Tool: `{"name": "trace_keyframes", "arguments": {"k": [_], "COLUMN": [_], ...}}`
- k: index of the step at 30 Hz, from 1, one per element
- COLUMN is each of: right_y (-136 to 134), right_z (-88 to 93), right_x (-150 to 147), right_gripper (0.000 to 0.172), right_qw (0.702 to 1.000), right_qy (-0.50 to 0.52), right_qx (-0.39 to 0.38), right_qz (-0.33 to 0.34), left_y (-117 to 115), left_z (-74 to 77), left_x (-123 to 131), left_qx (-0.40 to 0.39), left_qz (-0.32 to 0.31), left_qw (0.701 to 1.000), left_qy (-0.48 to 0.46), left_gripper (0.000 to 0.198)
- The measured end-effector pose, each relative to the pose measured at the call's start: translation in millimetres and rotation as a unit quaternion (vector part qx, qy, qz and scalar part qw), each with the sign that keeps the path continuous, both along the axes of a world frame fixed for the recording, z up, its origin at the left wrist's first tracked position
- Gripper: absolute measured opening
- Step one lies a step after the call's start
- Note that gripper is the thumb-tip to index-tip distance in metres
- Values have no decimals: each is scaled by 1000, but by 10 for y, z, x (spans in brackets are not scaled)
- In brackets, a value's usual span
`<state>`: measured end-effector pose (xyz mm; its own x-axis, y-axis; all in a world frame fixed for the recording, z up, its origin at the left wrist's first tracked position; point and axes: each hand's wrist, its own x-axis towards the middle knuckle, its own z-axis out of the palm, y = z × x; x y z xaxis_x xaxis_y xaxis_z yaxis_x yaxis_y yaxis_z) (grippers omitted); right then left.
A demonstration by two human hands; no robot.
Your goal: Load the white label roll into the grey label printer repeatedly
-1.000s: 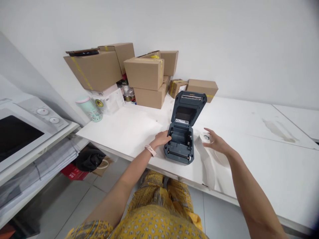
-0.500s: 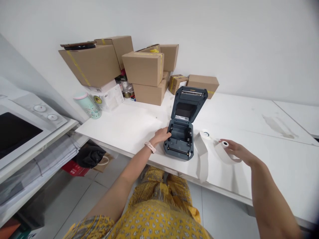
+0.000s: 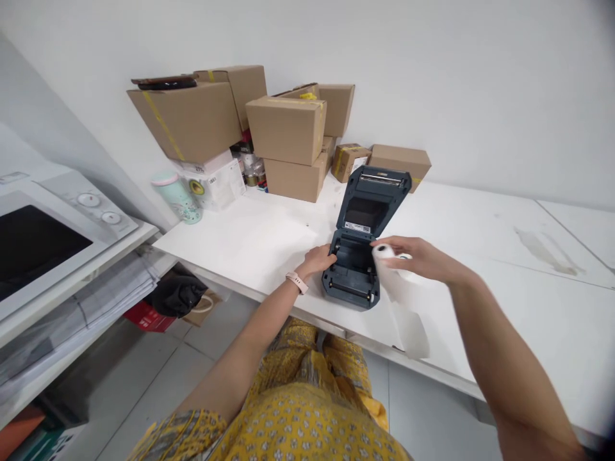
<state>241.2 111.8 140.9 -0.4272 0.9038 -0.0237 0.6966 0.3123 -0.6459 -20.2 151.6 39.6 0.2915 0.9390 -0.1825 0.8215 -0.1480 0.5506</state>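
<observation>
A dark grey label printer [image 3: 358, 256] stands on the white table [image 3: 504, 282] near its front edge, lid swung up and open. My left hand [image 3: 318, 260] rests against the printer's left side, fingers curled on it. My right hand [image 3: 416, 256] holds a white paper roll [image 3: 383, 251] just right of the printer's open bay. A loose strip of paper [image 3: 408, 314] trails from the roll down over the table's front edge. A second small roll [image 3: 404, 257] lies on the table, mostly hidden behind my right hand.
Several cardboard boxes [image 3: 288, 128] are stacked at the table's back left against the wall, with a white carton [image 3: 214, 182] and a mint tumbler [image 3: 177, 195] beside them. A microwave [image 3: 52, 230] sits on a shelf to the left, papers [image 3: 96, 294] below it.
My right hand picked up a paper roll from the table on the right and carried it left to the printer's open bay. The left hand stayed on the printer.
</observation>
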Motion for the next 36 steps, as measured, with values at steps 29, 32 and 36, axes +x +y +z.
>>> {"name": "trace_keyframes", "arguments": {"k": [29, 32, 36], "right_y": [610, 538, 270], "right_z": [-896, -851, -771], "right_x": [-795, -784, -709], "right_gripper": [28, 30, 36], "right_qw": [946, 954, 967], "right_qy": [-313, -285, -231], "right_qx": [69, 78, 100], "right_qz": [45, 48, 45], "left_y": [-42, -35, -41], "left_z": [-47, -67, -88], "left_x": [-28, -30, -31], "left_qx": [-12, -13, -11], "left_qz": [34, 36, 42], "left_qw": [998, 997, 996], "left_qy": [-56, -66, -75], "left_gripper": [44, 43, 40]}}
